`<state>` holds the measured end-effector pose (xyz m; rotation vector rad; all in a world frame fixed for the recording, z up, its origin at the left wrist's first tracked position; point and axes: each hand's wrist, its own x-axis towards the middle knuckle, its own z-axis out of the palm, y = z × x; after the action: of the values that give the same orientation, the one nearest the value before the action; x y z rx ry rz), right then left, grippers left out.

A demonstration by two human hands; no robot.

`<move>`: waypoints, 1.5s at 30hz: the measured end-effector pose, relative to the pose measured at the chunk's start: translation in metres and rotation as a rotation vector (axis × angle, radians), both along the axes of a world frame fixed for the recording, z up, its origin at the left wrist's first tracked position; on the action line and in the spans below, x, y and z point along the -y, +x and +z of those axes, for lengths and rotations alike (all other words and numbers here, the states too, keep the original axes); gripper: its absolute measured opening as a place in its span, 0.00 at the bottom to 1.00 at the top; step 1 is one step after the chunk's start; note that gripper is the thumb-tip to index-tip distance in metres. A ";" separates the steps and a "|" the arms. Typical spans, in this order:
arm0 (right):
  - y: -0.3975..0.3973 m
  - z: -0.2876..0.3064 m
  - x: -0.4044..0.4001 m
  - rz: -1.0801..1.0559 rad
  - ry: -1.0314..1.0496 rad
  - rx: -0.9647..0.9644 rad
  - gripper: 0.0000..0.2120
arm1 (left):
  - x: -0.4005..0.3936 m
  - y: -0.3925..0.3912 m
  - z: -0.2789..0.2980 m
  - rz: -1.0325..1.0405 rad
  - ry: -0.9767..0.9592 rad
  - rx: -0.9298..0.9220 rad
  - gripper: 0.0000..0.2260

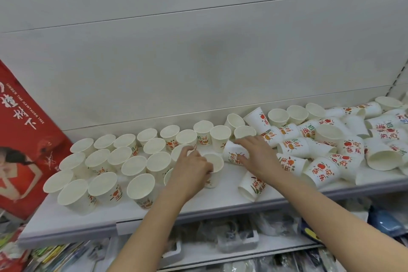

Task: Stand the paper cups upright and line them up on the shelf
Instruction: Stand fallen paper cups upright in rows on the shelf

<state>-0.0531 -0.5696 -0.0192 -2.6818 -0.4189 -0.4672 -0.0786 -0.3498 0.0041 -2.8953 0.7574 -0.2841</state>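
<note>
Fingers (205,172) perhaps round shelf (220,203) cup (213,166)

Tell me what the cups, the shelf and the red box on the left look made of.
Cups: paper by the task, thin matte white walls with rolled rims and printed red fruit. Shelf: smooth pale deck, probably painted metal or laminate; cannot tell which. Red box: likely printed cardboard, slight sheen on its flat printed face.
</note>
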 end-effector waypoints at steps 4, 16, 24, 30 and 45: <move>0.027 0.007 -0.017 0.153 -0.383 -0.064 0.21 | -0.009 0.001 -0.003 0.071 0.014 -0.031 0.10; 0.038 0.047 -0.008 0.146 -0.234 -0.232 0.02 | 0.005 0.024 -0.006 0.103 -0.046 0.021 0.09; 0.001 0.032 -0.001 -0.050 0.109 -0.068 0.03 | 0.015 0.045 -0.022 0.092 -0.074 0.100 0.08; -0.003 0.016 -0.010 -0.115 0.047 -0.031 0.04 | 0.029 -0.011 -0.022 0.212 -0.677 0.137 0.04; -0.018 0.007 0.057 -0.195 0.292 0.042 0.09 | 0.123 -0.030 -0.039 0.301 -0.584 -0.279 0.38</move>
<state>-0.0710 -0.6268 -0.0123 -2.4405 -0.0899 -0.5918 -0.1090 -0.4723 -0.0351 -3.5976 0.2825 -0.0707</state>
